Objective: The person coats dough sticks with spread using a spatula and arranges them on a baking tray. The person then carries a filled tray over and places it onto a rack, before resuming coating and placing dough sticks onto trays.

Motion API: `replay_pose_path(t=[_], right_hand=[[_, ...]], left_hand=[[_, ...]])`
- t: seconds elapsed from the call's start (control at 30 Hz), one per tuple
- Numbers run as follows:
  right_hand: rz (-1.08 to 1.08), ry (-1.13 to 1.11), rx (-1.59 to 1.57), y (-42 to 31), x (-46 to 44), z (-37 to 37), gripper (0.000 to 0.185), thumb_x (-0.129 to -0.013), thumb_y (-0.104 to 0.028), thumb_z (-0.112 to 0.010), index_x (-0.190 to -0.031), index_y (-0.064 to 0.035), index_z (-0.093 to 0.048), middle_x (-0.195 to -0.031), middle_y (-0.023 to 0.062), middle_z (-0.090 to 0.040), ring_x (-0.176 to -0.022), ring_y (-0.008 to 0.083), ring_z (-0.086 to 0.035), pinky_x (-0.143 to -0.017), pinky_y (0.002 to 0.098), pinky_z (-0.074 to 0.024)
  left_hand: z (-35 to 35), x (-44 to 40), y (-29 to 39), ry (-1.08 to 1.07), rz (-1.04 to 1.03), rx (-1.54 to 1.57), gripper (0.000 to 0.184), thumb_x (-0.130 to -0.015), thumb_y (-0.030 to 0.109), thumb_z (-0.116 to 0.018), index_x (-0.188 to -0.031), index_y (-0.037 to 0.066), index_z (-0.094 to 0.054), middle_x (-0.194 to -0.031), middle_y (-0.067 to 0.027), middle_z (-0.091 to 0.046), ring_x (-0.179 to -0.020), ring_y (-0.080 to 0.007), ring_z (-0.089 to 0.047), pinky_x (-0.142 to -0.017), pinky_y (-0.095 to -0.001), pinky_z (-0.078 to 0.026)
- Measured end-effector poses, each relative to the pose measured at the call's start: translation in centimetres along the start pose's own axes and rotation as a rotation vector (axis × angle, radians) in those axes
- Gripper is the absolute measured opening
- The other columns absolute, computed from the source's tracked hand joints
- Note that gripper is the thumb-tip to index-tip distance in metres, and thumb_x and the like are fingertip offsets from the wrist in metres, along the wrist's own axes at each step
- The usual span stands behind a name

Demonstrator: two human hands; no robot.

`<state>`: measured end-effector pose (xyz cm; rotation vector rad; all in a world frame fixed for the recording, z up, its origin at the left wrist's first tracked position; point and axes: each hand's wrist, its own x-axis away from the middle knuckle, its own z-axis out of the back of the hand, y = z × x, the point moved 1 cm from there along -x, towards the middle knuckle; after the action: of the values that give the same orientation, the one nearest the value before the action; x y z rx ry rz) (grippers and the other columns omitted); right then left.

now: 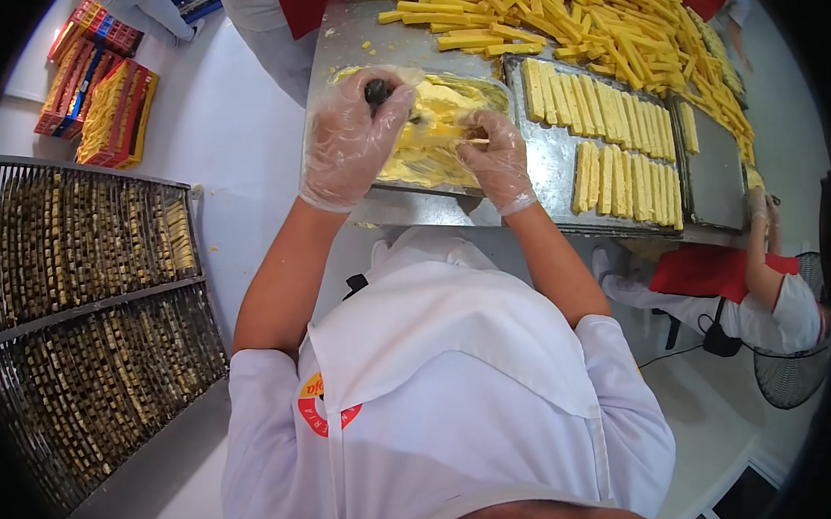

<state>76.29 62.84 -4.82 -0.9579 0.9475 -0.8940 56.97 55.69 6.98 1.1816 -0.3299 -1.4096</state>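
My left hand (353,142), in a clear plastic glove, is closed around the black handle (377,92) of a spreading tool, its blade blurred and mostly hidden. My right hand (496,159), also gloved, pinches one end of a yellow cake stick (449,131). Both hands are over a shallow tray (507,98) smeared with pale yellow cream (421,171). Just right of it, a metal baking tray (545,156) carries two rows of cream-coated sticks (604,107), set side by side.
Plain yellow sticks (590,20) are heaped at the table's back. Another dark tray (713,181) lies farther right, near a co-worker's gloved hands (761,209). A rack of filled trays (94,320) stands on the left, with stacked crates (117,115) behind it.
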Motion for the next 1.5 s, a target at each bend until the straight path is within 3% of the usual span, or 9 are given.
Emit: replay_pose_path(t=[0.1,0.23,0.43,0.63,0.8,0.97,1.2,1.33,1.5], right_hand=[[-0.078,0.047,-0.098,0.1,0.0,-0.3,0.052,-0.077,0.003,-0.069,-0.128,-0.0061,-0.059,-0.107,0.009,-0.065,-0.096,0.0184,-0.065,-0.08,0.0304,-0.0572],[-0.176,0.036,0.009,-0.6,0.0,0.3,0.057,-0.076,0.003,-0.067,-0.131,-0.0063,-0.057,-0.108,0.0097,-0.065,-0.097,0.0187,-0.065,-0.081,0.0304,-0.057],[-0.113,0.013,0.079,-1.0,0.4,0.2,0.053,-0.076,0.004,-0.067,-0.128,-0.0032,-0.059,-0.103,0.0087,-0.066,-0.089,0.0166,-0.065,-0.08,0.0285,-0.0552],[-0.159,0.04,-0.017,0.5,0.8,-0.2,0.037,-0.077,-0.002,-0.069,-0.114,-0.0003,-0.066,-0.101,0.0108,-0.068,-0.078,0.0159,-0.065,-0.072,0.0278,-0.0527],[-0.108,0.027,0.096,-0.1,0.5,0.1,0.022,-0.076,0.0,-0.069,-0.098,-0.0002,-0.072,-0.094,0.0103,-0.068,-0.076,0.0165,-0.064,-0.07,0.0295,-0.053],[0.059,-0.04,0.058,-1.0,0.8,-0.6,0.049,-0.077,0.005,-0.068,-0.125,-0.0022,-0.06,-0.117,0.0107,-0.061,-0.09,0.0184,-0.063,-0.079,0.0304,-0.0555],[0.26,-0.018,0.207,-1.7,1.2,-0.7,0.082,-0.074,0.01,-0.061,-0.15,-0.0121,-0.039,-0.138,0.0145,-0.05,-0.115,0.0246,-0.056,-0.085,0.0332,-0.056],[0.23,-0.023,0.155,-1.4,1.2,-0.7,0.081,-0.076,0.009,-0.063,-0.15,-0.0104,-0.038,-0.139,0.0126,-0.05,-0.105,0.0212,-0.06,-0.083,0.0304,-0.0559],[0.181,-0.031,0.095,-1.6,1.8,-0.9,0.081,-0.075,0.009,-0.061,-0.15,-0.0131,-0.039,-0.134,0.0158,-0.055,-0.108,0.0251,-0.061,-0.083,0.031,-0.0548]], left_hand=[[-1.4,0.0,0.5,0.152,0.224,0.526,0.016,-0.092,0.013,-0.068,-0.096,-0.002,-0.065,-0.079,-0.0057,-0.064,-0.072,-0.0107,-0.064,-0.068,-0.0263,-0.054],[0.3,-0.1,-3.9,0.119,0.412,0.196,0.021,-0.093,0.017,-0.068,-0.099,-0.002,-0.064,-0.082,-0.0077,-0.066,-0.071,-0.0135,-0.066,-0.068,-0.0277,-0.055],[-1.4,0.7,-1.4,-0.088,-0.29,-0.478,0.02,-0.091,0.019,-0.07,-0.095,0.0,-0.066,-0.082,-0.0137,-0.067,-0.07,-0.024,-0.067,-0.067,-0.0331,-0.053],[-0.3,0.4,-1.3,0.066,0.133,0.21,0.019,-0.09,0.016,-0.07,-0.096,-0.002,-0.066,-0.08,-0.0141,-0.068,-0.068,-0.0241,-0.065,-0.067,-0.0348,-0.052],[1.4,1.0,-5.0,0.042,-0.039,-0.294,0.019,-0.089,0.015,-0.071,-0.098,-0.002,-0.066,-0.073,-0.0137,-0.066,-0.065,-0.0222,-0.065,-0.065,-0.0342,-0.051],[0.6,0.6,-0.8,-0.043,-0.166,-0.133,0.019,-0.091,0.015,-0.071,-0.096,-0.002,-0.066,-0.077,-0.0103,-0.067,-0.067,-0.0183,-0.065,-0.065,-0.0303,-0.053],[2.0,0.2,-3.0,0.09,0.408,0.647,0.021,-0.093,0.014,-0.067,-0.105,-0.002,-0.063,-0.087,-0.0065,-0.066,-0.072,-0.0132,-0.065,-0.071,-0.0248,-0.056],[2.4,0.0,-6.6,0.076,0.114,-0.17,0.017,-0.092,0.015,-0.068,-0.095,-0.001,-0.066,-0.082,-0.0051,-0.066,-0.071,-0.0146,-0.065,-0.067,-0.0295,-0.053],[2.4,-0.1,-1.6,0.04,-0.029,-0.08,0.016,-0.089,0.014,-0.07,-0.093,-0.001,-0.067,-0.074,-0.0105,-0.066,-0.07,-0.0202,-0.064,-0.067,-0.0342,-0.052]])
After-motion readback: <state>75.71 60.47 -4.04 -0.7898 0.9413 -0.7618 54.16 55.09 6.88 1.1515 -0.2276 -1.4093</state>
